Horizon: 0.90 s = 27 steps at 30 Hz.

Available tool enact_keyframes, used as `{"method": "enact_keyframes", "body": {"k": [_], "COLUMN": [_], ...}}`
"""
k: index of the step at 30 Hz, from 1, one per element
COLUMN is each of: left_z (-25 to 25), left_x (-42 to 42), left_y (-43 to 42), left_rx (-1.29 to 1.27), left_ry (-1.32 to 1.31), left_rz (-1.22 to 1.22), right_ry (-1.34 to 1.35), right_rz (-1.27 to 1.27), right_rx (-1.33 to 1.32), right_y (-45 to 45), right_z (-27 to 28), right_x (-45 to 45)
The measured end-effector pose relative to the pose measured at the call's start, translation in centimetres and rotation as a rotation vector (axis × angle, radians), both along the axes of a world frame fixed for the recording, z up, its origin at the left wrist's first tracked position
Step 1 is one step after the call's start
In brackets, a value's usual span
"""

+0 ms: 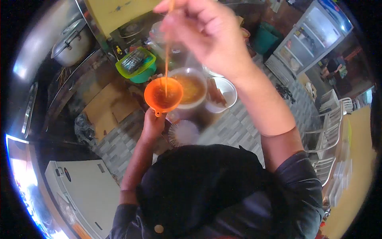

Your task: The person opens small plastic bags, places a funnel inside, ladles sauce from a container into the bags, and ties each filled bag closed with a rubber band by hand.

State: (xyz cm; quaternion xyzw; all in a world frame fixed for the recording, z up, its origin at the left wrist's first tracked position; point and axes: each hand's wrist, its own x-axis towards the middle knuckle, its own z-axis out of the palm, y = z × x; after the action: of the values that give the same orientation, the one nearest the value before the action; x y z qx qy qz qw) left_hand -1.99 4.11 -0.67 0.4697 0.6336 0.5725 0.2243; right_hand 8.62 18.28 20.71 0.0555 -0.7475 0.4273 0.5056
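Note:
An orange plastic funnel (148, 95) with a small looped tab stands centre left, brownish liquid inside it. My left hand (154, 122) is closed at its near side, below the tab; the fingers are partly hidden by the rim. Above it my right hand (203, 32) is raised, somewhat blurred, fingers curled round a thin, long orange-brown stick (167, 59). The stick runs down almost upright, its lower end inside the funnel. Just right of the funnel sits a whitish tub (205, 89) of amber liquid. What is under the funnel is hidden.
A white bucket (234, 95) holding brown pieces stands right of the tub. Behind are a green basin (137, 75) with dark packets, and a large lidded pot (71, 44). A white chest (81, 191), glass-door fridge (310, 38) and white chairs (330, 123) line the sides.

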Motion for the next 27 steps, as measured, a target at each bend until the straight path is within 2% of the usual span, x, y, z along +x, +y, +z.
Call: {"method": "enact_keyframes", "body": {"k": [2,3,5,6,7,8,10,13,14,16,18,19,20,22,23,24,26,27], "left_z": [-0.6,-0.4,0.0,0.4,0.8,1.2,1.8,1.3,1.5,1.9,1.9,2.0,1.8,1.2,1.2,1.4,2.0,2.4], "left_x": [0.1,0.3,0.3,0.3,0.2,0.4,0.8,1.2,1.3,1.5,1.3,1.3,1.2,1.2,1.4,1.5,1.8,2.0], "left_y": [0.1,0.2,0.3,0.1,-0.1,-0.3,-0.4,-0.4,-0.4,-0.5,-0.9,-1.2,-1.1,-0.8,-0.8,-1.0,-1.2,-1.4], "left_rx": [0.041,0.077,0.114,0.046,-0.022,-0.023,-0.078,0.009,0.01,-0.004,-0.035,-0.07,-0.073,-0.006,-0.004,0.003,0.01,0.022], "left_ry": [-0.021,-0.032,-0.041,-0.026,-0.012,-0.012,-0.047,-0.059,-0.058,-0.081,-0.025,0.032,0.035,-0.11,-0.109,-0.133,-0.157,-0.253], "left_rz": [-0.023,-0.025,-0.026,-0.037,-0.047,-0.044,-0.028,-0.02,-0.022,-0.045,-0.039,-0.038,-0.038,-0.095,-0.101,-0.093,-0.083,-0.132], "right_ry": [-0.288,-0.315,-0.309,-0.305,-0.162,-0.092,-0.043,-0.306,-0.337,-0.349,-0.174,0.011,0.014,-0.249,-0.32,-0.32,-0.265,-0.194], "right_rz": [-0.05,-0.052,-0.057,-0.06,-0.104,0.051,-0.001,-0.065,0.012,-0.084,0.045,0.062,0.062,-0.039,0.06,0.056,-0.089,-0.082], "right_rx": [0.244,0.301,0.276,0.25,0.256,0.012,0.078,0.317,0.276,0.259,-0.009,0.056,0.052,0.334,0.248,0.25,0.282,0.153], "right_y": [-0.7,-1.2,-0.9,-1.0,-0.6,-0.7,0.0,-1.0,-0.8,-0.5,-0.2,0.4,0.2,-0.7,-1.0,-1.1,-1.1,-0.9], "right_z": [-1.4,-2.1,-2.1,-1.8,-0.8,0.0,1.1,-1.0,-2.1,-1.2,-0.2,0.2,0.1,-0.2,-1.6,-1.5,-0.7,-0.2], "right_x": [0.0,-0.4,-0.3,-0.2,-0.1,0.3,0.4,0.1,-0.7,0.1,0.6,0.0,0.1,0.7,0.0,0.1,0.6,0.8]}}
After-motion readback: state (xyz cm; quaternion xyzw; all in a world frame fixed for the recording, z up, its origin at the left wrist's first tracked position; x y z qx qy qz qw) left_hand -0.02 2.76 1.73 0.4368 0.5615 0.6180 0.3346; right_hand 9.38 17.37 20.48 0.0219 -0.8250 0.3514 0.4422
